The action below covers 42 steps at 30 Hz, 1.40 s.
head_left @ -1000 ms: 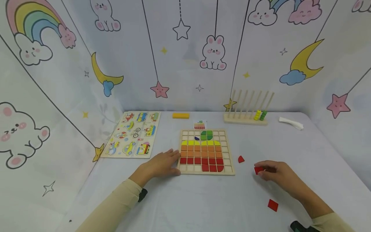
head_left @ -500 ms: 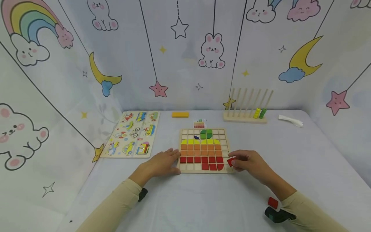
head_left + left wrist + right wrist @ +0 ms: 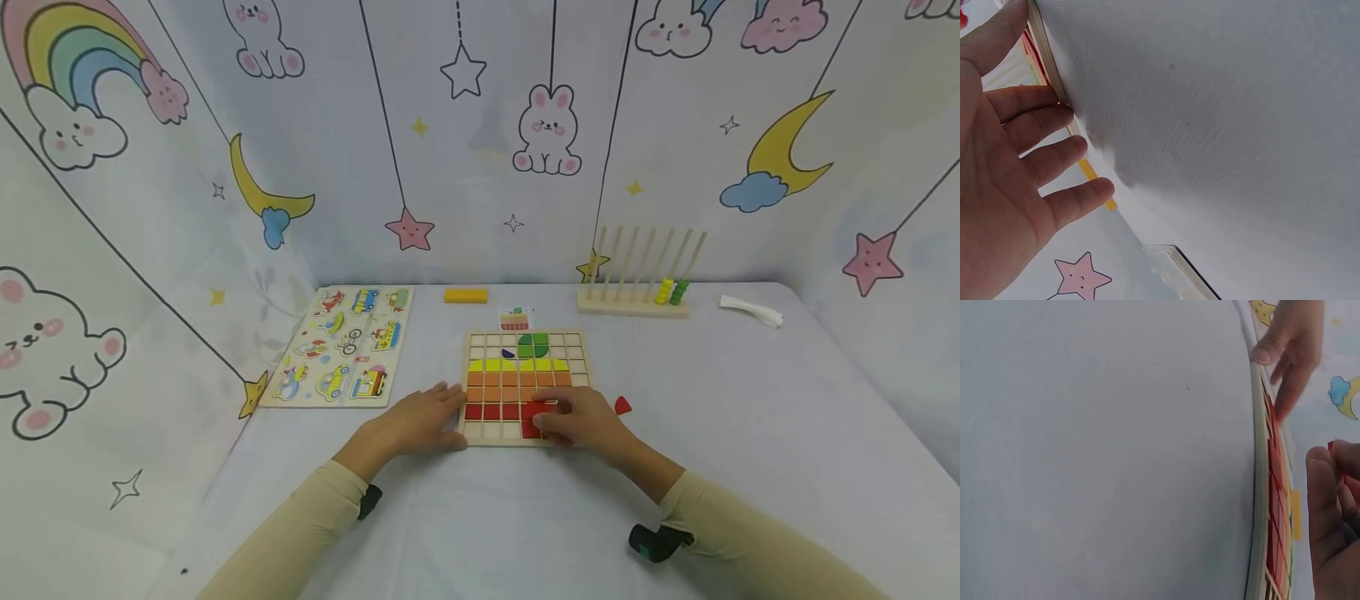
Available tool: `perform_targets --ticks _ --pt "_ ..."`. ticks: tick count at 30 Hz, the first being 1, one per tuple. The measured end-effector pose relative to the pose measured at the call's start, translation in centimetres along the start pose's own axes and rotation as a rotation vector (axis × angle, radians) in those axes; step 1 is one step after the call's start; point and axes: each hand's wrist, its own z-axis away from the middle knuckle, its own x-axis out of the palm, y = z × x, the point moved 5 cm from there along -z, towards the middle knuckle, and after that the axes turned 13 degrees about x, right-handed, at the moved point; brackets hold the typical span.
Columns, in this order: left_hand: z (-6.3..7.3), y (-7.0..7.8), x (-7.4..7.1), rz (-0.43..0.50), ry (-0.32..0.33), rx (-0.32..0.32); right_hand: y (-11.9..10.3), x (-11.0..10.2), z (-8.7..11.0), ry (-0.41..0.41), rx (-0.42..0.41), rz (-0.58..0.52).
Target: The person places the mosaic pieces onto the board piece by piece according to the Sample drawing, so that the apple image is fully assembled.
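A square wooden grid board (image 3: 495, 443) lies on the white cloth, filled in part with rows of red, orange and yellow tiles (image 3: 517, 365) and some green pieces (image 3: 533, 345). My left hand (image 3: 412, 423) rests at its left side, fingers and thumb extended along the edge; the left wrist view shows fingertips (image 3: 1072, 147) right at the rim. Over the lower right of the board, my right hand (image 3: 587, 423) pinches a small red tile (image 3: 1352, 491) between thumb and fingers, mostly covered by them. It overlaps the red rows in the head view.
A red wedge-shaped piece (image 3: 622, 406) lies right of the board, near my right hand. Behind the board are a picture card (image 3: 516, 318) and a yellow block (image 3: 466, 296). A picture puzzle (image 3: 341, 346) lies left; a peg rack (image 3: 633, 308) and a white strip (image 3: 752, 312) stand back right.
My right hand has moved left from the cloth to over the board, carrying the red tile. The loose red square on the cloth is now hidden behind the right arm. My left hand stays put.
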Motion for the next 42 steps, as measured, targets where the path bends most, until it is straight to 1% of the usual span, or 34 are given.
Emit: perform_targets --ticks 3,6,9,15,18,20,23,25,28,30,32,34,36,38,40,42 --pt "0.0 0.0 0.0 0.004 -0.001 0.002 -0.4 1.8 -0.3 0.01 0.004 0.065" --pt "0.0 0.0 0.1 0.004 -0.001 0.006 -0.7 3.2 -0.4 0.016 -0.025 0.126" --pt "0.0 -0.1 0.1 0.0 0.001 0.007 -0.9 4.1 -0.4 0.033 -0.069 0.196" --pt "0.2 -0.1 -0.2 0.002 0.004 0.011 -1.3 4.8 -0.2 0.1 -0.122 0.349" --pt "0.3 -0.1 -0.3 0.001 0.005 0.01 -1.5 4.9 -0.1 0.115 -0.136 0.38" --pt "0.3 -0.2 -0.2 0.002 0.004 0.008 -1.7 4.6 0.1 0.111 -0.143 0.377" --pt "0.2 -0.2 0.0 0.008 0.001 0.005 -1.7 3.4 0.7 0.064 -0.128 0.313" --pt "0.1 -0.2 0.1 0.003 0.001 0.011 -1.5 1.7 1.4 0.03 -0.097 0.293" --pt "0.0 -0.2 0.1 -0.012 -0.001 0.018 -0.5 -1.9 3.0 -0.101 -0.109 0.31" --pt "-0.1 -0.2 0.1 -0.021 -0.004 0.021 1.1 -4.5 4.4 -0.206 -0.108 0.358" --pt "-0.1 -0.1 0.1 -0.021 -0.01 0.015 3.3 -6.9 5.9 -0.327 -0.102 0.385" --pt "-0.1 0.1 0.0 -0.022 -0.016 0.006 5.9 -9.0 7.3 -0.388 -0.043 0.407" --pt "-0.1 0.1 -0.1 -0.019 -0.016 0.001 8.1 -10.5 8.4 -0.415 0.0 0.435" --pt "0.0 0.1 -0.2 -0.018 -0.021 -0.008 9.8 -11.3 9.3 -0.428 0.023 0.426" --pt "0.1 0.2 -0.2 -0.019 -0.024 -0.007 10.9 -11.6 9.8 -0.436 -0.006 0.419" --pt "0.0 0.2 -0.2 -0.016 -0.022 0.001 11.5 -11.6 10.0 -0.428 -0.074 0.438"
